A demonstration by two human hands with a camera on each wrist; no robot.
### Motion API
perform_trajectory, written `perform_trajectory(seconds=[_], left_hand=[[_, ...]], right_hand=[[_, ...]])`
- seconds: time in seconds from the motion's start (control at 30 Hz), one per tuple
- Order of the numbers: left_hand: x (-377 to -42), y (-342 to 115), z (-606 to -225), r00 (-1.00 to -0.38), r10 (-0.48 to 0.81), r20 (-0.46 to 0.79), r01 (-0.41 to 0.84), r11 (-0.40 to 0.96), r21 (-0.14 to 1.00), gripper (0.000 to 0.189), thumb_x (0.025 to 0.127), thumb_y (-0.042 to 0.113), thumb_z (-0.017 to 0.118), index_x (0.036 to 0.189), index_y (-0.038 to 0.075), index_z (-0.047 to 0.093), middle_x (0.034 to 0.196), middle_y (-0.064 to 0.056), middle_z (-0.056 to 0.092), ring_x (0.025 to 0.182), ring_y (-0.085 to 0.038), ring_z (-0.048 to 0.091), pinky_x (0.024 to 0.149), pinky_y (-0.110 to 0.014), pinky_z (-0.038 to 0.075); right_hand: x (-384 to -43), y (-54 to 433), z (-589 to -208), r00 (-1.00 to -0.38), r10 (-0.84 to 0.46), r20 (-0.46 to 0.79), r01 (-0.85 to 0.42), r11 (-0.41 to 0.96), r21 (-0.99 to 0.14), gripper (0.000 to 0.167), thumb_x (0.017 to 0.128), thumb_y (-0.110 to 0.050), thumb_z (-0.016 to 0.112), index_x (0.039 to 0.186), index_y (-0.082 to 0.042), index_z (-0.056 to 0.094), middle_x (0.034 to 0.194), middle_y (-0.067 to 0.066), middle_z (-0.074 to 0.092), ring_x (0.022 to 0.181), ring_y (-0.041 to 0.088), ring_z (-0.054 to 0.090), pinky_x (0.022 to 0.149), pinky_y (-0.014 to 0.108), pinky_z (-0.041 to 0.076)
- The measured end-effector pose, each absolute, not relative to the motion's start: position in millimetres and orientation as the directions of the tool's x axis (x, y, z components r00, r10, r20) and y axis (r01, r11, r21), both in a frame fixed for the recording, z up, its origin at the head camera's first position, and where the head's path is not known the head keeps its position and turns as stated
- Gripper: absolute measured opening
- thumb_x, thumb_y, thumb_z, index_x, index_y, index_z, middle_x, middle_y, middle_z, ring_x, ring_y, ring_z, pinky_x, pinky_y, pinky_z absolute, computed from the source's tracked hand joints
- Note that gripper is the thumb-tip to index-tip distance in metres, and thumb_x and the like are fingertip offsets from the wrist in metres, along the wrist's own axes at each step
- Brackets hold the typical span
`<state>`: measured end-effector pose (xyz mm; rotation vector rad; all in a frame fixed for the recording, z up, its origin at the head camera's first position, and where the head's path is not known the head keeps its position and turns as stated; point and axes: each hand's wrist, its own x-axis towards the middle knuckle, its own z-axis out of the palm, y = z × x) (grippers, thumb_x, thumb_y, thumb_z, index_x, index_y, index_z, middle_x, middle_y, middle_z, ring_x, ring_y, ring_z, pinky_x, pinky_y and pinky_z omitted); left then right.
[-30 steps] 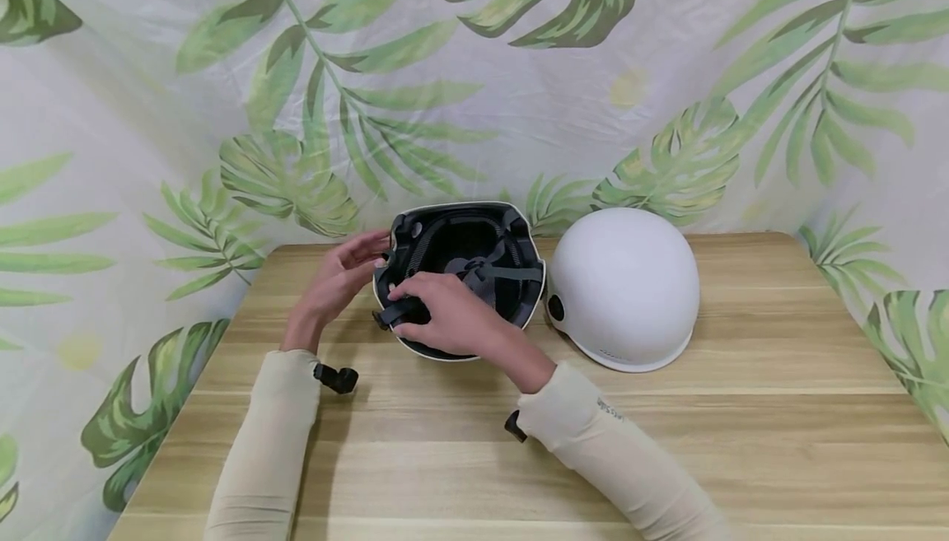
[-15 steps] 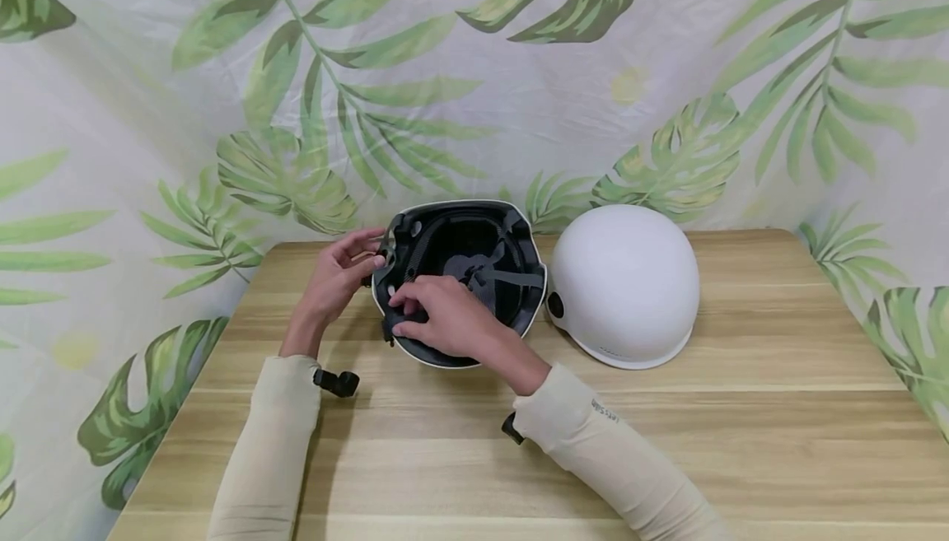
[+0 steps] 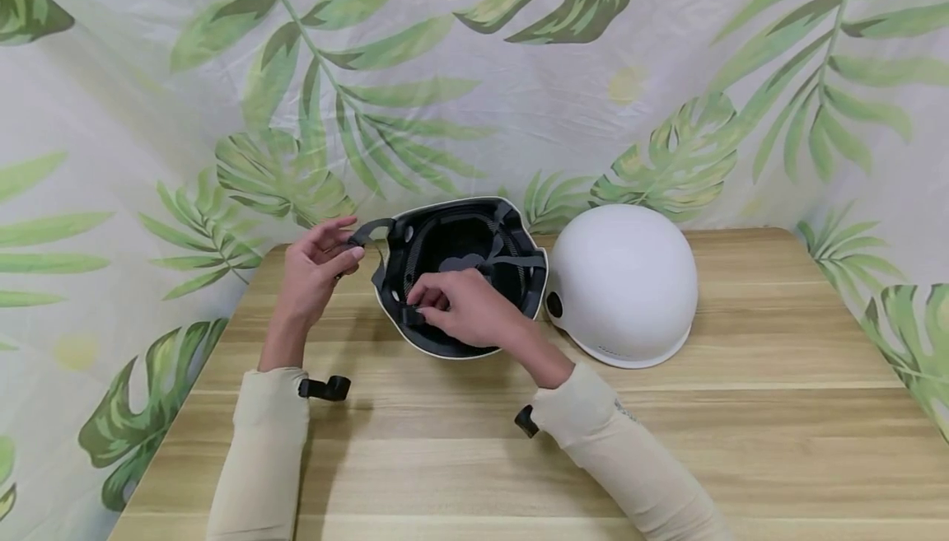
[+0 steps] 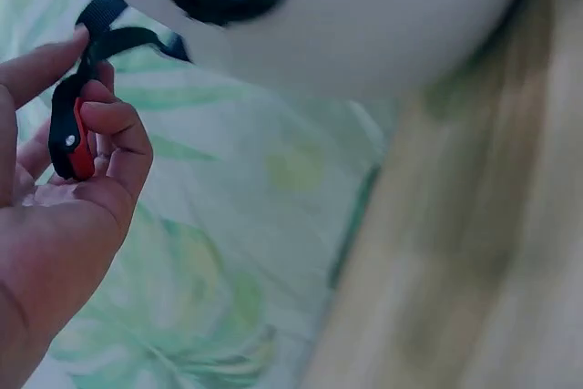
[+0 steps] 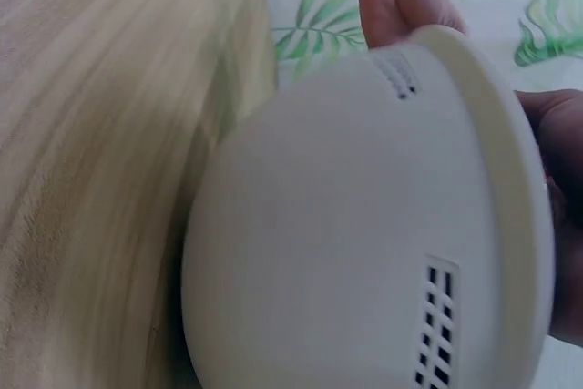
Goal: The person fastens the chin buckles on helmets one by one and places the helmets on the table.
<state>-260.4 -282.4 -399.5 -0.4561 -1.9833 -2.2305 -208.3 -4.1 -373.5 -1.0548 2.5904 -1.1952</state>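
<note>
A white helmet (image 3: pixel 461 232) with black lining lies upside down on the table, opening upward. My left hand (image 3: pixel 315 269), outside its left side, pinches a dark chin strap (image 3: pixel 376 228) drawn out from the rim. In the left wrist view, a black-and-red buckle (image 4: pixel 75 141) on that strap sits among the fingers. Over the helmet's opening, my right hand (image 3: pixel 474 310) has thumb and fingers curled together at a black strap end (image 3: pixel 412 316) by the near left rim. The right wrist view shows mostly the white shell (image 5: pixel 319 216), which hides much of the hand's grip.
Close on the right stands a second white helmet (image 3: pixel 626 277), dome up, with a black round piece at its lower left. Both helmets are on a wooden table (image 3: pixel 415 450). A leaf-patterned cloth (image 3: pixel 549 113) hangs right behind the table's back edge.
My left hand has moved left from the helmet's rim, pulling the strap outward. My right hand has shifted slightly right and up, and the black strap end has come inside the rim.
</note>
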Motion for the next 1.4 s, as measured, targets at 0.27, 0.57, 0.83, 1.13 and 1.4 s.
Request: perform_trajectory(seconds=[0.27,0.57,0.83,1.13,1.4], left_hand=[[-246.3,-258.3,-365.5,-0.901,-0.051,0.430,0.431,-0.004,0.902,0.039,0.090,-0.012,0.075,0.126,0.001,0.069,0.115,-0.006,0.068,0.090,-0.008,0.071,0.068,-0.015,0.056],[-247.0,-230.0,-357.7,-0.870,-0.026,0.492,0.491,0.010,0.871,0.036,0.089,-0.010,0.078,0.122,0.003,0.074,0.108,0.000,0.072,0.094,-0.008,0.070,0.081,-0.017,0.060],[-253.5,-213.2,-366.6,-0.869,0.051,0.493,0.494,0.007,0.869,0.025,0.091,-0.006,0.078,0.114,0.006,0.077,0.113,-0.002,0.074,0.095,-0.008,0.070,0.079,-0.016,0.057],[-261.8,-209.0,-375.3,-0.864,0.176,0.473,0.488,0.056,0.871,0.027,0.095,0.003,0.078,0.120,-0.002,0.072,0.109,0.002,0.076,0.091,-0.011,0.070,0.079,-0.018,0.057],[-276.9,-215.4,-378.5,-0.853,0.256,0.455,0.507,0.197,0.839,0.033,0.093,-0.001,0.078,0.125,-0.008,0.070,0.102,0.010,0.076,0.091,-0.005,0.072,0.079,-0.018,0.057]], right_hand=[[-216.7,15.2,-373.9,-0.760,-0.594,0.264,-0.531,0.334,-0.779,0.029,0.104,-0.010,0.066,0.132,-0.013,0.071,0.105,0.006,0.079,0.089,0.008,0.071,0.082,0.023,0.056],[-221.9,24.4,-376.0,-0.787,-0.557,0.266,-0.482,0.286,-0.828,0.030,0.102,-0.007,0.066,0.131,-0.009,0.074,0.100,0.005,0.072,0.084,0.009,0.067,0.079,0.021,0.056],[-229.2,33.5,-373.5,-0.804,-0.529,0.273,-0.497,0.345,-0.796,0.029,0.100,-0.009,0.066,0.126,-0.012,0.078,0.098,0.003,0.075,0.081,0.009,0.066,0.076,0.023,0.054],[-250.1,54.0,-369.4,-0.848,-0.406,0.339,-0.485,0.341,-0.805,0.016,0.098,-0.012,0.076,0.113,-0.009,0.079,0.097,0.007,0.072,0.087,0.017,0.073,0.082,0.029,0.058],[-264.1,72.4,-359.4,-0.873,-0.377,0.310,-0.448,0.366,-0.816,0.017,0.102,-0.015,0.072,0.116,-0.003,0.071,0.130,0.014,0.071,0.116,0.028,0.071,0.098,0.043,0.061]])
